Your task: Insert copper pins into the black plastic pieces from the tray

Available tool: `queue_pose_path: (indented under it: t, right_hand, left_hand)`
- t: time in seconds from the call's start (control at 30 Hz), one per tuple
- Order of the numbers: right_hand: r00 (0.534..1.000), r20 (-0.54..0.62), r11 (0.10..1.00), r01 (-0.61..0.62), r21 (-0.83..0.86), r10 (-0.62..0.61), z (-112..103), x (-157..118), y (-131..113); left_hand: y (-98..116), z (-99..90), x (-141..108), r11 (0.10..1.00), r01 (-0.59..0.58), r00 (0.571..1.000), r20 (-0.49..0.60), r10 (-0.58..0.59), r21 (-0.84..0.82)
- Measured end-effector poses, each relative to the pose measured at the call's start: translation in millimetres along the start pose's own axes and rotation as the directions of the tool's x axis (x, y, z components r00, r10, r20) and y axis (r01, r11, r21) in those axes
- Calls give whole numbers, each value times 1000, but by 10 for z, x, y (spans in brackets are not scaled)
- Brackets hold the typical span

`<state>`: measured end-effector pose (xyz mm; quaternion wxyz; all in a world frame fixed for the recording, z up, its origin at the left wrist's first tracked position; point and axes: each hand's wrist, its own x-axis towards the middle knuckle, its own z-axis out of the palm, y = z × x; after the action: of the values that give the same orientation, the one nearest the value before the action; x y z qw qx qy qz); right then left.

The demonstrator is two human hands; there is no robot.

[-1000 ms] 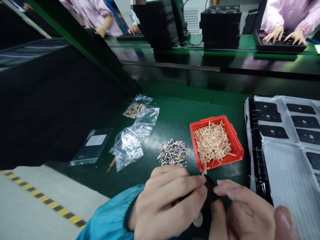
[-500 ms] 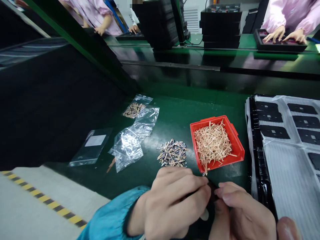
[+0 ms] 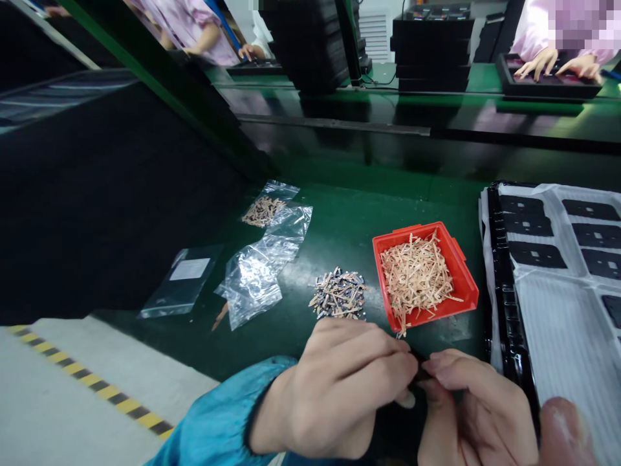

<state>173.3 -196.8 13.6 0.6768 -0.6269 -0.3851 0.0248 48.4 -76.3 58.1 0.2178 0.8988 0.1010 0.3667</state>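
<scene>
My left hand, in a teal sleeve, is closed with its fingertips bent down at the lower middle. Close beside it, my right hand pinches with thumb and index finger. A small dark piece spans the gap between the fingertips of both hands. Its kind is mostly hidden by the fingers. Just beyond my left hand lies a loose pile of small strips, grey and tan. A red bin full of thin tan paper-like strips stands beyond the hands.
Clear zip bags lie at left, one holding small tan pieces; a labelled bag is nearer. At right, a black tray carries black plates on white liner. Co-workers' hands work across the bench. Dark panel at left.
Both hands stay close together around the dark piece, with slight finger shifts. The whole view has moved slightly.
</scene>
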Motion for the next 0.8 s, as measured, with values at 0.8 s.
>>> queue_pose_path:
  t: [0.8]
  right_hand:
    - [954, 274, 982, -81, -169, 126, 62, -187, -237]
  left_hand:
    - [-151, -675, -412, 845, 526, 842, 205, -500, -99]
